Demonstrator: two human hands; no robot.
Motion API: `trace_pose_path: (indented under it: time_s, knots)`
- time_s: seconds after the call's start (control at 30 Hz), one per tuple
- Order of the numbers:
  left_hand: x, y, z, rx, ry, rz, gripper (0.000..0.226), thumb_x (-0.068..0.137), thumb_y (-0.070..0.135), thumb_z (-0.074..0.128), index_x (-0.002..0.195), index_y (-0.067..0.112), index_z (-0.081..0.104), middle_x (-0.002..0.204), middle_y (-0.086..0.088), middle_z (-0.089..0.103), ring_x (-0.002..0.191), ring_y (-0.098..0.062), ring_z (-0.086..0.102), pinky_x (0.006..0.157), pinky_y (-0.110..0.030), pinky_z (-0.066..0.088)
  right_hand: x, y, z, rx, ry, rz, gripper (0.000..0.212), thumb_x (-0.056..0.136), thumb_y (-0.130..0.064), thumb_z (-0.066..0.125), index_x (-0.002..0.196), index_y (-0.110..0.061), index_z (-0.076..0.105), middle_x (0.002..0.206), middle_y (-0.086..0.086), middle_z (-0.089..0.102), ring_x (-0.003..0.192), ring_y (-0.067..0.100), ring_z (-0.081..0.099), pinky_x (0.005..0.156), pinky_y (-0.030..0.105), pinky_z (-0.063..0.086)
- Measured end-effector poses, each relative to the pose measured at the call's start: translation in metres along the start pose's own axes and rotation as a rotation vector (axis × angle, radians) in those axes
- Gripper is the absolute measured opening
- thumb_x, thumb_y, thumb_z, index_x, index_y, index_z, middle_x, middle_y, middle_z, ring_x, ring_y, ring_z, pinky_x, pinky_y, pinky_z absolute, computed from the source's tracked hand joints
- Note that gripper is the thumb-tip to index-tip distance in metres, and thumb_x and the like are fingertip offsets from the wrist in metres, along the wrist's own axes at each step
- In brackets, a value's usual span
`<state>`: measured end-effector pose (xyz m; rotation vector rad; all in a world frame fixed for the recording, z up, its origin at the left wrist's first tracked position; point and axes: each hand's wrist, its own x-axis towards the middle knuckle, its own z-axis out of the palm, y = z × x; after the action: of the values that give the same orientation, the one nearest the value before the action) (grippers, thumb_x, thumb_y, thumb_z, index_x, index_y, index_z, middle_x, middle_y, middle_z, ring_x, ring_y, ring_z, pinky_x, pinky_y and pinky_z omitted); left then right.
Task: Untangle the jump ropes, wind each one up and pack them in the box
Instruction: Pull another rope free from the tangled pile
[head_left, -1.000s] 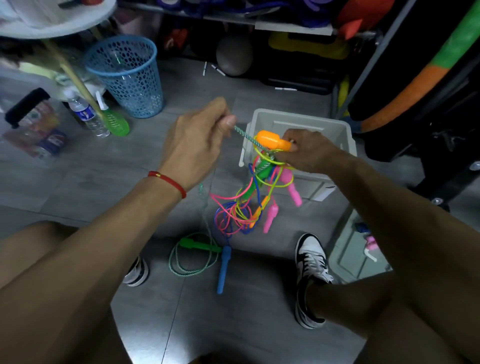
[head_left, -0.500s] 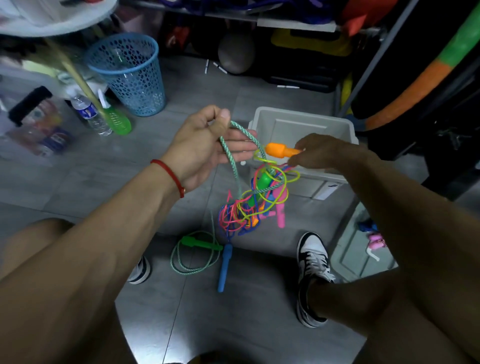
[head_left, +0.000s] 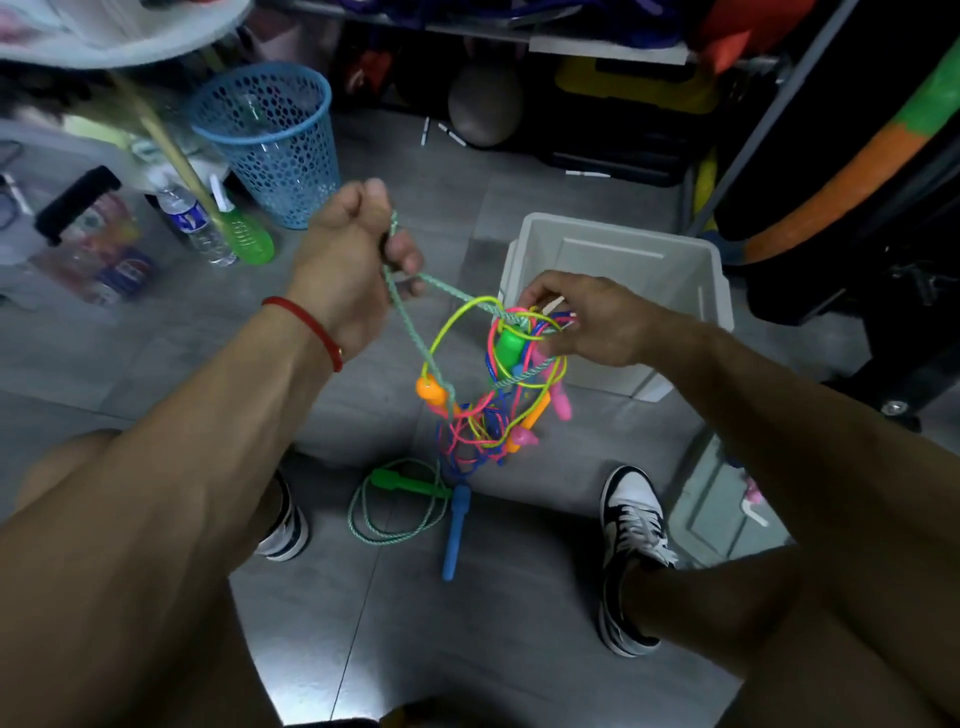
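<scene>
Head view. The left hand (head_left: 345, 260) closes in a fist around the braided green cord (head_left: 410, 332); the right hand (head_left: 587, 325) pinches the top of the tangle of jump ropes (head_left: 493, 395), which hangs in the air in front of the white box (head_left: 618, 260). The thin plastic cords appear light, limp and probably slick. The braided cord should give better purchase, and the rigid orange handle (head_left: 432, 393) a firm place to hold. A green handle (head_left: 402, 483) and a blue handle (head_left: 456, 530) lie on the floor.

Green-white braided rope (head_left: 410, 332); neon tangle (head_left: 493, 395); white box (head_left: 618, 260); blue basket (head_left: 270, 140).
</scene>
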<state>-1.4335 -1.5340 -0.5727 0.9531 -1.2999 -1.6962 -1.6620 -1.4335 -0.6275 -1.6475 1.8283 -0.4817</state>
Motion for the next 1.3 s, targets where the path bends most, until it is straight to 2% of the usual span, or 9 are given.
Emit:
trace_pose_path:
  time_s: [0.1, 0.2, 0.3, 0.43, 0.63, 0.73, 0.9, 1.13, 1.3]
  knots:
    - [0.011, -0.010, -0.014, 0.641, 0.001, 0.404, 0.028, 0.100, 0.039, 0.049, 0.077, 0.024, 0.044, 0.060, 0.007, 0.046, 0.055, -0.016, 0.046, 0.056, -0.038, 0.041, 0.001, -0.002, -0.011, 0.143, -0.011, -0.046, 0.032, 0.081, -0.003, 0.079, 0.110, -0.014, 0.070, 0.108, 0.002, 0.073, 0.104, 0.016, 0.068, 0.100, 0.037, 0.053]
    - [0.002, -0.021, -0.011, 1.135, -0.230, 0.412, 0.042, 0.081, 0.068, 0.055, 0.090, 0.028, 0.061, 0.075, 0.008, 0.055, 0.074, -0.018, 0.056, 0.073, -0.035, 0.049, -0.003, -0.011, -0.016, 0.213, 0.003, -0.054, 0.037, 0.082, 0.010, 0.073, 0.116, -0.004, 0.068, 0.112, 0.011, 0.072, 0.106, 0.014, 0.068, 0.098, 0.024, 0.052]
    - [-0.010, -0.030, -0.002, 1.250, -0.366, 0.411, 0.054, 0.073, 0.079, 0.055, 0.102, 0.036, 0.068, 0.089, 0.006, 0.059, 0.088, -0.018, 0.062, 0.083, -0.035, 0.050, -0.008, -0.021, -0.016, 0.269, 0.000, -0.064, 0.039, 0.083, 0.012, 0.066, 0.118, -0.003, 0.064, 0.111, 0.017, 0.071, 0.097, 0.012, 0.068, 0.091, 0.026, 0.054]
    - [-0.008, -0.039, 0.005, 1.421, -0.397, 0.415, 0.024, 0.087, 0.051, 0.067, 0.099, 0.030, 0.068, 0.098, 0.003, 0.072, 0.102, -0.026, 0.065, 0.084, -0.037, 0.050, -0.014, -0.033, -0.009, 0.206, 0.058, -0.144, 0.035, 0.072, -0.010, 0.068, 0.107, -0.016, 0.065, 0.105, 0.006, 0.070, 0.086, 0.021, 0.072, 0.079, 0.033, 0.059]
    - [-0.005, -0.053, 0.002, 1.183, -0.509, 0.278, 0.024, 0.090, 0.049, 0.049, 0.085, 0.026, 0.053, 0.086, 0.003, 0.063, 0.084, -0.018, 0.060, 0.076, -0.034, 0.048, -0.014, -0.028, -0.014, 0.181, 0.123, -0.140, 0.028, 0.077, 0.002, 0.067, 0.096, -0.019, 0.066, 0.103, 0.008, 0.072, 0.086, 0.016, 0.075, 0.079, 0.052, 0.059]
    - [-0.007, -0.058, 0.007, 0.907, -0.461, 0.122, 0.026, 0.094, 0.037, 0.063, 0.084, 0.014, 0.055, 0.072, 0.001, 0.060, 0.060, -0.003, 0.050, 0.059, -0.025, 0.042, -0.013, -0.025, -0.017, 0.189, 0.154, -0.153, 0.029, 0.079, 0.007, 0.064, 0.097, -0.016, 0.067, 0.105, 0.008, 0.072, 0.091, 0.016, 0.074, 0.084, 0.049, 0.059]
    - [-0.009, -0.059, 0.010, 0.768, -0.517, 0.058, 0.029, 0.082, 0.015, 0.081, 0.087, 0.000, 0.057, 0.071, 0.009, 0.061, 0.055, 0.006, 0.049, 0.058, -0.011, 0.040, -0.011, -0.024, -0.021, 0.074, 0.252, -0.225, 0.030, 0.082, 0.006, 0.062, 0.099, -0.017, 0.072, 0.112, 0.004, 0.070, 0.103, 0.012, 0.070, 0.094, 0.034, 0.057]
    - [0.005, -0.051, 0.002, 0.819, -0.387, 0.140, 0.020, 0.078, 0.015, 0.068, 0.077, 0.003, 0.053, 0.069, 0.000, 0.054, 0.066, -0.011, 0.042, 0.064, -0.028, 0.041, -0.015, -0.014, -0.034, -0.440, 0.282, -0.221, 0.026, 0.079, 0.003, 0.064, 0.098, -0.011, 0.073, 0.097, 0.007, 0.072, 0.091, 0.029, 0.064, 0.079, 0.031, 0.045]
    - [0.012, -0.041, -0.003, 0.984, -0.217, 0.232, 0.023, 0.078, 0.023, 0.065, 0.071, 0.012, 0.046, 0.078, -0.013, 0.069, 0.065, -0.023, 0.053, 0.068, -0.036, 0.048, -0.021, -0.018, -0.030, -0.076, 0.037, 0.055, 0.027, 0.077, 0.009, 0.054, 0.074, -0.018, 0.056, 0.067, -0.004, 0.068, 0.063, 0.012, 0.062, 0.064, 0.026, 0.044]
